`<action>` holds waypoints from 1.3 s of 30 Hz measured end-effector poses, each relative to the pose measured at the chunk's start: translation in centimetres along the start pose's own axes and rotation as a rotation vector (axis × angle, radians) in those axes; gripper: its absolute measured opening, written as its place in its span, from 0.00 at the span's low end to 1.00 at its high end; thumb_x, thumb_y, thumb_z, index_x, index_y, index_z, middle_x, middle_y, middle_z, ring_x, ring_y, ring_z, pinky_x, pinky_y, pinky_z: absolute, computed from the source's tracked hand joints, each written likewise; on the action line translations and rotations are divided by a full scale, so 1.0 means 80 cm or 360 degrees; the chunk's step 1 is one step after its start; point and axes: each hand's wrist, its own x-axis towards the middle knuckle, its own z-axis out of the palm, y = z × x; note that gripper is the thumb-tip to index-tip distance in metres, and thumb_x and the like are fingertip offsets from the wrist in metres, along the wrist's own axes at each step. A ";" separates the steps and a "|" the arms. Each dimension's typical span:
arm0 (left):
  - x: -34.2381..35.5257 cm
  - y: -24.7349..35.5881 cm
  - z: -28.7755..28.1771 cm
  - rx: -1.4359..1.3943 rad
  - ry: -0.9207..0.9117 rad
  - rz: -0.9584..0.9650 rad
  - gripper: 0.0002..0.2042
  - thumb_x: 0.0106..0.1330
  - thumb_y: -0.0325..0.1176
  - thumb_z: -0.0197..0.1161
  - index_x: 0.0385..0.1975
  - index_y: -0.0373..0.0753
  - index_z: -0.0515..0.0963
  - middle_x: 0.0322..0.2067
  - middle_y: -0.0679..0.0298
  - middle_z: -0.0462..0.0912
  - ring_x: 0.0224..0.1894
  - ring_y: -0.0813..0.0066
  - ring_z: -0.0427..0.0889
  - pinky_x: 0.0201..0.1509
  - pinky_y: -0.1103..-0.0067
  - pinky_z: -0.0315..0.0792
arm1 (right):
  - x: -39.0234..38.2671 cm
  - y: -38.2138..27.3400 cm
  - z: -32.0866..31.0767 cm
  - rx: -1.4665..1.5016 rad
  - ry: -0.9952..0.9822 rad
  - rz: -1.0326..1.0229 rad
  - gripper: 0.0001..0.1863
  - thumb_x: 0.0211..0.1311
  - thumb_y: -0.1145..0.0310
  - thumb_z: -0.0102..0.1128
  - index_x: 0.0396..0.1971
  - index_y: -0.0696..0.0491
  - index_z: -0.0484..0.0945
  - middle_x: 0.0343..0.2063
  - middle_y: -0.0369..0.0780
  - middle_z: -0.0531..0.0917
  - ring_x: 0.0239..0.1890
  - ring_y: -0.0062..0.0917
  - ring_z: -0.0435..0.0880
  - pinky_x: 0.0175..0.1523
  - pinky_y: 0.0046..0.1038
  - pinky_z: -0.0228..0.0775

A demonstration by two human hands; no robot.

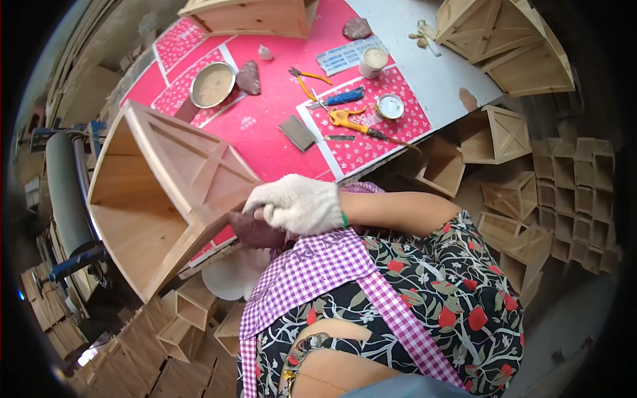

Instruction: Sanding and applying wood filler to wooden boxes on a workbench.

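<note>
A large wooden crate (219, 159) with crossed slats on its side lies tilted at the table's near left edge, its open mouth facing left. My right hand (297, 204), in a white knitted glove with a green cuff, is closed at the crate's near right corner. Its fingers are curled on a dark reddish-brown sheet of sandpaper (255, 231), which hangs below them beside the crate. Of my left hand I see nothing. A whitish shape under the crate is too unclear to name.
On the pink-covered table (265, 139) are a metal bowl (213, 85) of paste, orange-handled pliers (310, 76), a blue utility knife (345, 97), an orange-handled tool (348, 121), an open tin (389, 106) and a grey sanding block (296, 133). More crates (507, 50) stand around.
</note>
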 end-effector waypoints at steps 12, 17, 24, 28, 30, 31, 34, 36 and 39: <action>0.028 -0.065 0.215 0.0784 -0.0362 -0.0007 0.24 0.68 0.29 0.66 0.64 0.32 0.72 0.55 0.57 0.81 0.56 0.69 0.78 0.63 0.72 0.71 | -0.037 0.171 -0.085 -0.0026 0.0216 0.0667 0.17 0.69 0.62 0.50 0.49 0.57 0.78 0.40 0.52 0.85 0.46 0.43 0.86 0.51 0.38 0.76; 0.053 -0.086 0.189 0.0596 0.0015 0.0082 0.26 0.68 0.26 0.65 0.66 0.31 0.70 0.58 0.57 0.79 0.59 0.67 0.77 0.66 0.71 0.69 | -0.055 0.304 -0.131 -0.0849 0.0031 0.1043 0.19 0.70 0.58 0.51 0.47 0.57 0.81 0.41 0.53 0.87 0.45 0.43 0.88 0.48 0.43 0.80; 0.076 -0.070 0.183 0.1042 0.0088 0.0549 0.30 0.64 0.21 0.65 0.68 0.30 0.69 0.66 0.53 0.73 0.68 0.63 0.71 0.74 0.71 0.62 | -0.044 0.366 -0.142 -0.1415 -0.0140 0.1250 0.18 0.71 0.58 0.50 0.41 0.54 0.85 0.37 0.51 0.88 0.42 0.44 0.90 0.42 0.48 0.81; 0.095 -0.067 0.213 0.1346 -0.0042 0.0842 0.25 0.64 0.20 0.63 0.63 0.29 0.72 0.63 0.52 0.76 0.66 0.62 0.74 0.73 0.70 0.64 | -0.021 0.353 -0.154 -0.1271 -0.0198 0.1395 0.17 0.70 0.62 0.52 0.43 0.56 0.85 0.41 0.53 0.88 0.44 0.45 0.90 0.44 0.47 0.81; 0.106 -0.065 0.228 0.1379 -0.0116 0.0935 0.24 0.64 0.19 0.62 0.62 0.29 0.72 0.63 0.52 0.76 0.66 0.62 0.74 0.73 0.70 0.64 | -0.018 0.351 -0.156 -0.1142 -0.0229 0.1411 0.17 0.68 0.63 0.53 0.46 0.56 0.86 0.45 0.51 0.87 0.47 0.46 0.88 0.48 0.47 0.81; 0.116 -0.066 0.245 0.1400 -0.0183 0.1004 0.23 0.64 0.19 0.61 0.61 0.29 0.73 0.63 0.52 0.76 0.66 0.62 0.74 0.72 0.70 0.64 | -0.024 0.360 -0.160 -0.1195 -0.0364 0.1458 0.16 0.66 0.65 0.54 0.45 0.55 0.86 0.46 0.52 0.87 0.49 0.46 0.88 0.51 0.46 0.81; 0.142 -0.069 0.310 0.1447 -0.0398 0.1144 0.20 0.68 0.16 0.54 0.60 0.29 0.74 0.59 0.51 0.80 0.63 0.63 0.77 0.69 0.71 0.69 | -0.045 0.354 -0.168 -0.1063 -0.0420 0.1324 0.15 0.64 0.66 0.53 0.40 0.55 0.86 0.44 0.52 0.87 0.48 0.47 0.87 0.52 0.46 0.80; 0.153 -0.058 0.354 0.1530 -0.0613 0.1035 0.18 0.69 0.16 0.52 0.58 0.31 0.76 0.55 0.52 0.82 0.59 0.63 0.81 0.66 0.72 0.72 | -0.054 0.328 -0.185 -0.0908 -0.0352 0.1187 0.14 0.62 0.64 0.55 0.41 0.55 0.84 0.41 0.53 0.86 0.45 0.48 0.86 0.51 0.46 0.79; 0.172 -0.062 0.421 0.1478 -0.0932 0.0859 0.19 0.66 0.15 0.51 0.55 0.34 0.76 0.44 0.53 0.88 0.48 0.61 0.87 0.57 0.70 0.78 | -0.091 0.309 -0.205 -0.0600 0.0249 0.0996 0.13 0.65 0.63 0.52 0.41 0.56 0.77 0.35 0.51 0.85 0.40 0.49 0.85 0.49 0.47 0.77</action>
